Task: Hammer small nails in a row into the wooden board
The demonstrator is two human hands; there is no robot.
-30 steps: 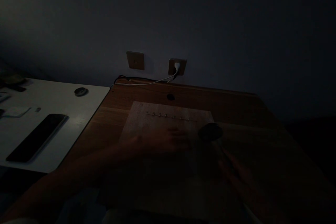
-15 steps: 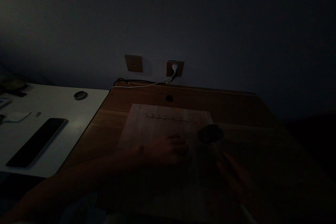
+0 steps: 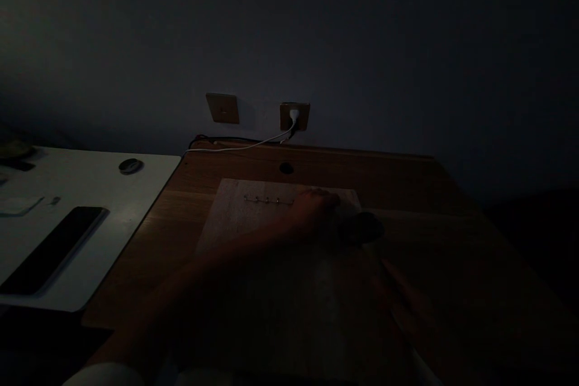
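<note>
- Showing brown wood grain on the desk [image 3: 407, 193], centre frame.
- Looking pale beige on the board [image 3: 235, 214].
- Gleaming white on the side table [image 3: 104, 193], left; black on the phone [image 3: 49, 250].

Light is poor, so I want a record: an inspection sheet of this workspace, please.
Surface: brown wooden desk, pale board lying on it.
Job's things: row of small metal pins on the board; dark round object beside its right edge.
Clutter: phone and small round item on the white table, left.
Grips: left hand on the board at the row's right end; right hand low, near the round object; both too dark to judge.
Cables: white cable plugged into wall socket.
Surroundings: dim wall with a second plate.
</note>
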